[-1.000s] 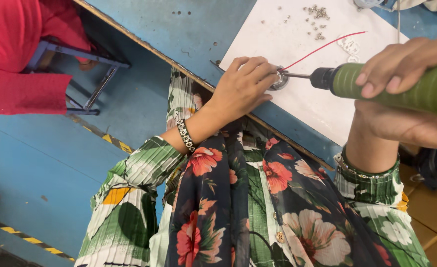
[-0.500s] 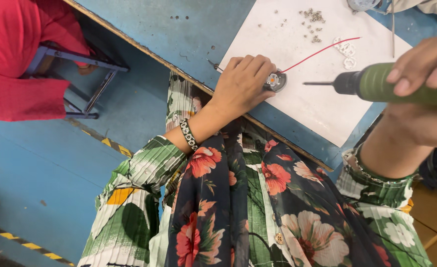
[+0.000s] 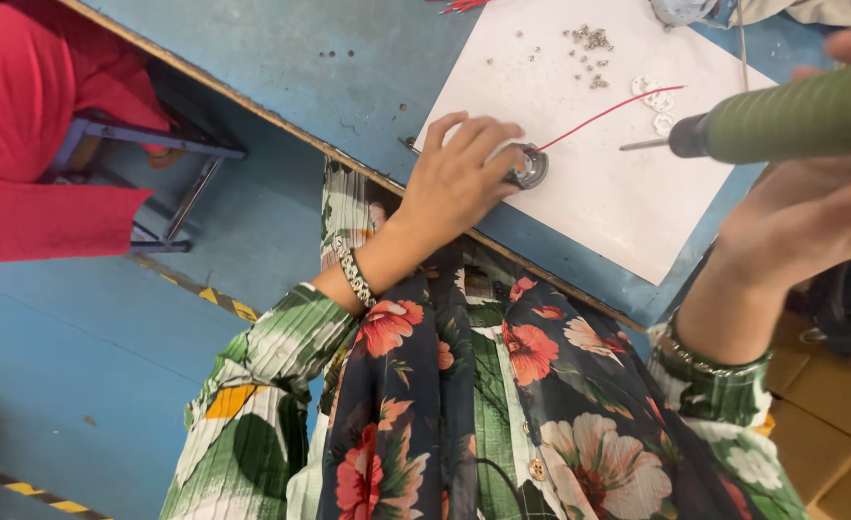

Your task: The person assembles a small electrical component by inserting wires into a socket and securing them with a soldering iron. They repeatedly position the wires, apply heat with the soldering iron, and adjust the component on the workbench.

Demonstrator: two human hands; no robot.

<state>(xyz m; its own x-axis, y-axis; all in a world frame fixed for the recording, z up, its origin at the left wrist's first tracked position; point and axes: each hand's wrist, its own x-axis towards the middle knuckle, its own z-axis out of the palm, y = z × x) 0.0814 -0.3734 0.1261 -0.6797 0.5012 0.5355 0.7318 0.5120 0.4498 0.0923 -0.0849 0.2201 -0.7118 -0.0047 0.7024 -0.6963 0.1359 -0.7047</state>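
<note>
Left hand (image 3: 454,178) half-covers round part (image 3: 529,167); right hand (image 3: 811,231), cropped, grips screwdriver (image 3: 782,123).

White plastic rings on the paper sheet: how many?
2 white rings, touching, near the sheet's far right edge, just beyond the green screwdriver's tip. More may be hidden behind it.

Bright even light, blurred right edge
</note>
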